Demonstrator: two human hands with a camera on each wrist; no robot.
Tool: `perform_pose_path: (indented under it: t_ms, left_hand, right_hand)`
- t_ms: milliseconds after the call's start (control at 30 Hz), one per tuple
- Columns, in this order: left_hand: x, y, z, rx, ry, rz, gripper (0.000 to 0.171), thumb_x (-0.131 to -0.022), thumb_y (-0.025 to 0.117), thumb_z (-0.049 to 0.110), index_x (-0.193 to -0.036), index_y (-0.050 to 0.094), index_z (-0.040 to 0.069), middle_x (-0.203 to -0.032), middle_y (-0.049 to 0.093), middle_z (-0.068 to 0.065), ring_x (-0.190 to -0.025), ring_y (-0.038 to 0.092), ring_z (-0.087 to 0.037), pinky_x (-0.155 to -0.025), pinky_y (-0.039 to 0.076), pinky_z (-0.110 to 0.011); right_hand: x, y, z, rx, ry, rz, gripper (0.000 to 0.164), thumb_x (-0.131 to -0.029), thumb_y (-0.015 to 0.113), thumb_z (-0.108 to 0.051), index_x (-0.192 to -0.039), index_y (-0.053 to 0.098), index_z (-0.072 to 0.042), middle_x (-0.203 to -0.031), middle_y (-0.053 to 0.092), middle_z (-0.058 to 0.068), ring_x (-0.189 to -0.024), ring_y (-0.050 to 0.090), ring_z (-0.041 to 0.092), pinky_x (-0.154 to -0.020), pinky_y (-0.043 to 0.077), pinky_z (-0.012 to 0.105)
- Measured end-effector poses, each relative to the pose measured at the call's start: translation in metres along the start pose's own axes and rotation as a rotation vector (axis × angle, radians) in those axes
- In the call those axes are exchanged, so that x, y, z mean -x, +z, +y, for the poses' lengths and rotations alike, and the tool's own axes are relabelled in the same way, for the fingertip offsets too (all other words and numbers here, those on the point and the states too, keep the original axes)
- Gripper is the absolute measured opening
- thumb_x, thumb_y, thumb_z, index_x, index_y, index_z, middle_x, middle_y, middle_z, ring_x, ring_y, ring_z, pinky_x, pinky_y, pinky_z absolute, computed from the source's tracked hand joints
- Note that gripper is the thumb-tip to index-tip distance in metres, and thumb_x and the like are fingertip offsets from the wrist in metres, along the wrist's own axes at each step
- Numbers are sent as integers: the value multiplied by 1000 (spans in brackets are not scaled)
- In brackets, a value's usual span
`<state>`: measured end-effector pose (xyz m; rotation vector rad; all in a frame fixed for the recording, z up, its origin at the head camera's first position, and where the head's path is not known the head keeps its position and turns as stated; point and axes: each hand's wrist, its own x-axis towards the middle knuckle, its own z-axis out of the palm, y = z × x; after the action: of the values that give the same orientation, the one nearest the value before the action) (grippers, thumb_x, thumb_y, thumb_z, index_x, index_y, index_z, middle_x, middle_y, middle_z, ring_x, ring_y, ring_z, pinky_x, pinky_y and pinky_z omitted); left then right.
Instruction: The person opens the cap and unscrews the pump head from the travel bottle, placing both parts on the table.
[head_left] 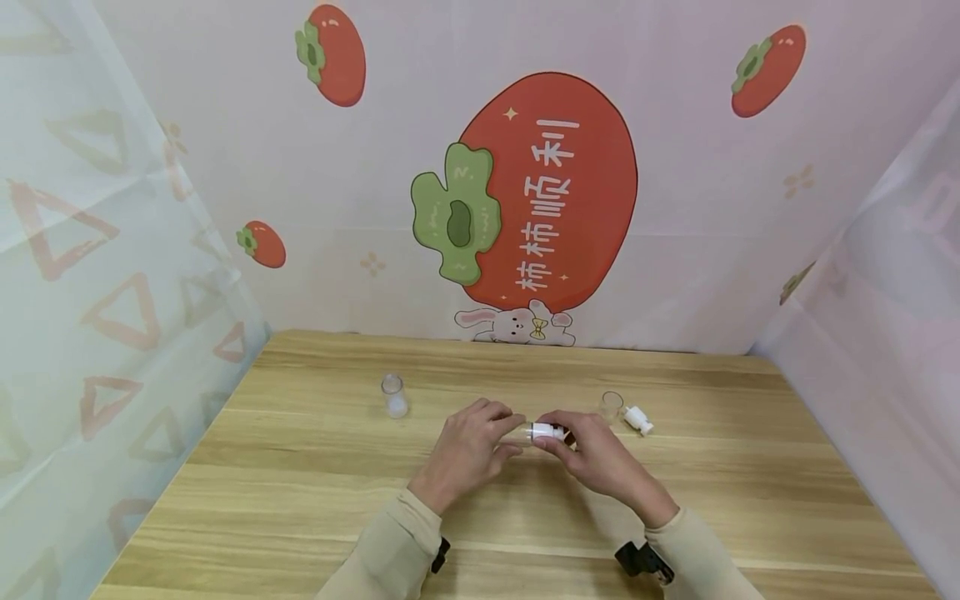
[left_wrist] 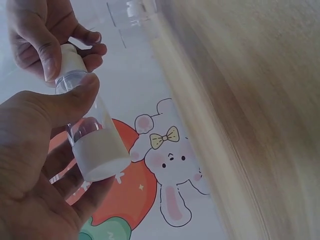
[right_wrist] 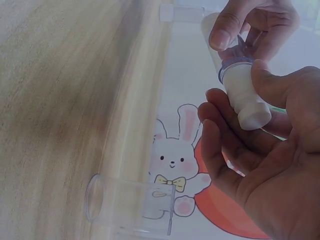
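Over the middle of the wooden table, my left hand (head_left: 468,450) grips a small clear bottle with a white base (left_wrist: 102,155), its thumb across the see-through wall. My right hand (head_left: 596,454) holds the white pump top (right_wrist: 242,92) at the bottle's neck between thumb and fingers. In the head view the bottle lies nearly level, base toward the left hand and pump toward the right. The pump top sits at the bottle's rim, in line with it. Part of the bottle is hidden behind the left fingers.
A second clear bottle with a white base (head_left: 394,397) stands back left on the table (head_left: 315,500). To the right, a clear cylindrical cap (right_wrist: 132,205) stands beside another white pump top (head_left: 637,420) lying on its side. Printed cloth walls (head_left: 675,292) enclose the table's back and sides.
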<state>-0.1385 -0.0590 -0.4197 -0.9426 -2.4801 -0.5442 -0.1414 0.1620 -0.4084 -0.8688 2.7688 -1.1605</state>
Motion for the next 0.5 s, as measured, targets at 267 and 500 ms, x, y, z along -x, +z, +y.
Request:
perform_pose_path:
  t_ms: [267,500]
  left_hand:
    - [0,-1,0,-3,-7,-58,37,-83,86,26,-117,76,14,-109,72,0,-98,65,-17,-78,58,-33]
    - [3,-3,1,30,-56,-141,37,-89,79,30,-122,74,15,-115,72,-1,-104,65,-18,-81,58,-36]
  right_hand:
    - [0,0,2,22,-36,10,13,-99,68,-18,-106,73,-10,-89,68,-9,-74,60,3,-64,53,24]
    - [1,-1,2,35,-73,17,11,-95,72,-14,-105,74,-10,-88,68,-10,-73,60,2,-64,54,24]
